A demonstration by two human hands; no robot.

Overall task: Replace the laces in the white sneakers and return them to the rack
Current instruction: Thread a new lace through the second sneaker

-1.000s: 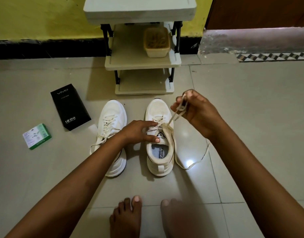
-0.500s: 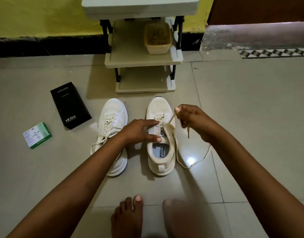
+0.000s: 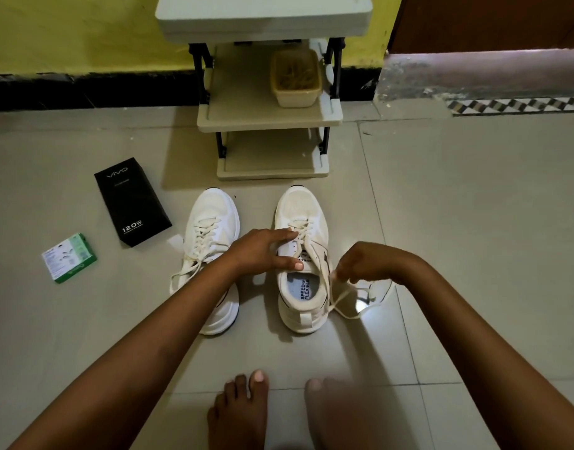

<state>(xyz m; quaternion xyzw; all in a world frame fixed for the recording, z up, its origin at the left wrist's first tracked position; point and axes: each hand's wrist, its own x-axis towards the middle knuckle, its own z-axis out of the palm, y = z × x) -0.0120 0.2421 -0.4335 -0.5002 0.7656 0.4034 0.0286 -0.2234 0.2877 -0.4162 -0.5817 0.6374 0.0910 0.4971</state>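
Observation:
Two white sneakers stand side by side on the tiled floor, toes toward the rack. The left sneaker is laced, with loose ends trailing to its left. My left hand rests across the tongue and laces of the right sneaker, fingers spread and pressing it down. My right hand is just right of that shoe and pinches its cream lace, which loops down onto the floor beside the heel.
A black phone box and a small green and white box lie on the floor to the left. A beige tub sits on the rack's middle shelf. My bare feet are near the bottom edge. A raised doorstep runs at the right back.
My right hand has dropped from above the right sneaker's toe down to beside its collar, still pinching the lace. My left hand has stayed on the shoe.

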